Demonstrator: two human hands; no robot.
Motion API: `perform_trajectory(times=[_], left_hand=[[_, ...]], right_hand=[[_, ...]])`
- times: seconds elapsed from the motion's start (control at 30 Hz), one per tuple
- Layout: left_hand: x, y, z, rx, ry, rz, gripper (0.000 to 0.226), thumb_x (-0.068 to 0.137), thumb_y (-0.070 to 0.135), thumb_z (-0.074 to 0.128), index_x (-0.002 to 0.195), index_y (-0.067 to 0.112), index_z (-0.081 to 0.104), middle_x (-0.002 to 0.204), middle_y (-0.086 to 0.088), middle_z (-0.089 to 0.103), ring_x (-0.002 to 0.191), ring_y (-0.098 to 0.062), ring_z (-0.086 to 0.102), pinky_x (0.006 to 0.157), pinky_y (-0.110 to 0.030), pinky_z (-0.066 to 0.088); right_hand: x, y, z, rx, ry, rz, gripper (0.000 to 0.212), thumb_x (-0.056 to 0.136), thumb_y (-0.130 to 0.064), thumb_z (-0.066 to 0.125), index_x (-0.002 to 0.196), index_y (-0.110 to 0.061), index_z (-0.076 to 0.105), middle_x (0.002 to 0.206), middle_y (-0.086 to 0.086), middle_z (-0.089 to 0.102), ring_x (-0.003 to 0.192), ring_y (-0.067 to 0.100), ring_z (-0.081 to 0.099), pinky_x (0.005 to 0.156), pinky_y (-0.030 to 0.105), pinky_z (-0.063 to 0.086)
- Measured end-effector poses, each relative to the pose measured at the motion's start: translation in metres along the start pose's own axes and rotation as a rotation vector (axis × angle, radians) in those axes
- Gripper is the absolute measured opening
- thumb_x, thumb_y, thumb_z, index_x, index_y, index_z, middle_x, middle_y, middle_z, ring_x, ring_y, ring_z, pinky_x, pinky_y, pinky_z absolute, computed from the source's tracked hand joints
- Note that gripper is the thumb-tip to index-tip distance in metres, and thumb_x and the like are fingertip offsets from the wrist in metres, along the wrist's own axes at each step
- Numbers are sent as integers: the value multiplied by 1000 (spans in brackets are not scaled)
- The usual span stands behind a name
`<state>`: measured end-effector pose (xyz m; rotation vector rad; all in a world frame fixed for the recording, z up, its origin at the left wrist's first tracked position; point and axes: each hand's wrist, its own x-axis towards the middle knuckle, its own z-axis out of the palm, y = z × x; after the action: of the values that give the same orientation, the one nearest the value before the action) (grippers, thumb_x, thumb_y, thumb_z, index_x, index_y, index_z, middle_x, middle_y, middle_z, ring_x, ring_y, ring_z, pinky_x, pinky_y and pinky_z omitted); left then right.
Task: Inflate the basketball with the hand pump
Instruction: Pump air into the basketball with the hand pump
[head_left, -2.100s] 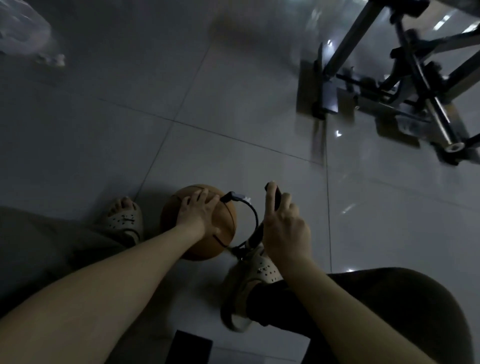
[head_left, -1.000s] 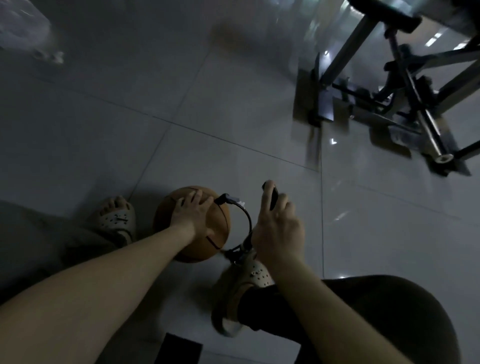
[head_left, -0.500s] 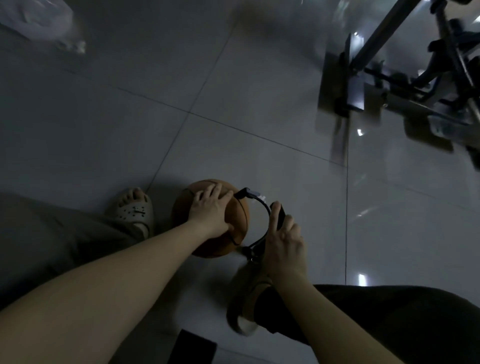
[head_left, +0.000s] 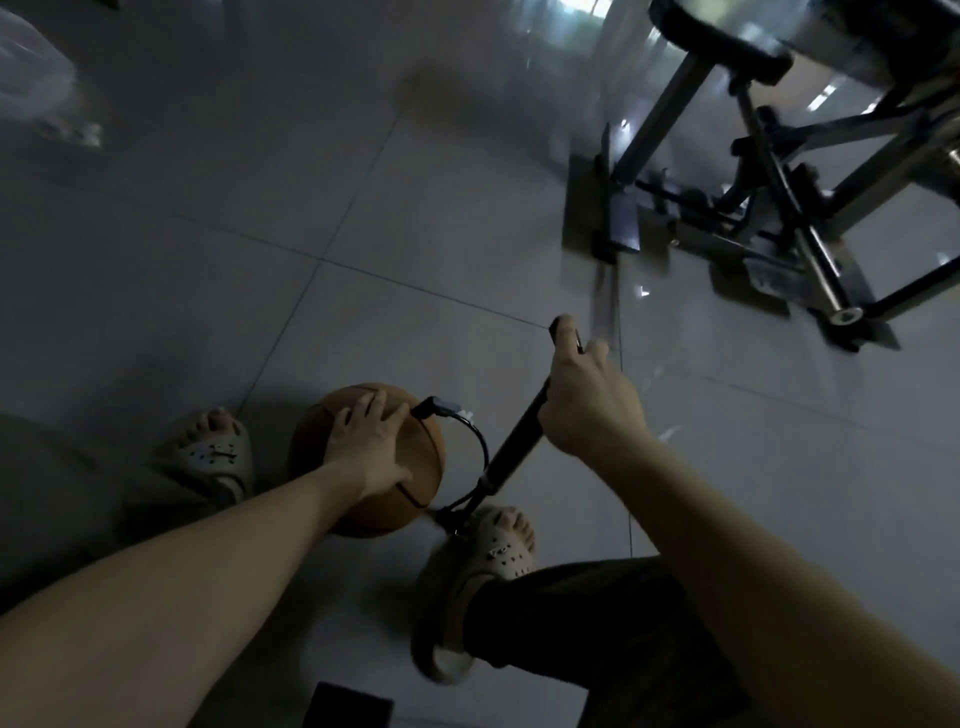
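floor: glossy pale grey tiles (head_left: 441, 234) with thin dark grout lines, catching small glints of light; the room is dim.
upper right of frame: a stand of dark metal tubes and crossbars (head_left: 779, 197) rests on the tiles on a flat foot plate.
upper left of frame: a crumpled clear plastic bag (head_left: 36, 93), blurred.
bottom edge: the corner of a flat black object (head_left: 348, 706); what it is cannot be told.
basketball (head_left: 415, 467): orange-brown, round, with black seams, on the floor at lower centre between two feet.
left hand (head_left: 366, 447): laid on top of the ball, fingers spread and pressing flat.
hand pump (head_left: 511, 454): a slim black tube leaning up toward the right of the frame, its base beside the toes of the lower-centre foot.
right hand (head_left: 587, 402): fingers curled tight round the pump's handle, centre right.
hose (head_left: 480, 447): thin, black, looping from the pump's base to a connector at the ball's top.
sandals: pale moulded foam with punched holes, one left of the ball (head_left: 213, 457), one below it (head_left: 498, 551).
writing: too dim and small to read.
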<state>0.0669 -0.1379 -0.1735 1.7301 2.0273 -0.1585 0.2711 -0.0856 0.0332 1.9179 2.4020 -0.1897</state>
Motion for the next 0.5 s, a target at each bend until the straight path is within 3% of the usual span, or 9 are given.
perform_trajectory(times=[0.13, 0.23, 0.5], left_hand=[[6, 0, -2, 2, -55, -16, 101, 83, 62, 67, 160, 32, 8, 168, -8, -6, 154, -30, -5, 123, -50, 7], [8, 2, 0, 15, -44, -27, 101, 83, 64, 67, 160, 33, 9, 168, -7, -5, 154, -29, -4, 123, -50, 8], [8, -1, 4, -24, 48, 12, 96, 84, 63, 66, 159, 32, 15, 168, -6, 3, 154, -29, 0, 123, -51, 9]], right_hand=[[-37, -4, 62, -174, 110, -121, 83, 89, -26, 60, 156, -16, 12, 112, 14, 50, 59, 20, 50, 43, 28, 38], [-32, 1, 99, -219, 103, -97, 85, 89, -22, 64, 156, -16, 12, 109, 14, 51, 60, 19, 51, 41, 30, 46], [-9, -4, 143, -279, 14, -85, 82, 92, -14, 58, 157, -13, 8, 108, 14, 49, 59, 16, 41, 41, 26, 39]])
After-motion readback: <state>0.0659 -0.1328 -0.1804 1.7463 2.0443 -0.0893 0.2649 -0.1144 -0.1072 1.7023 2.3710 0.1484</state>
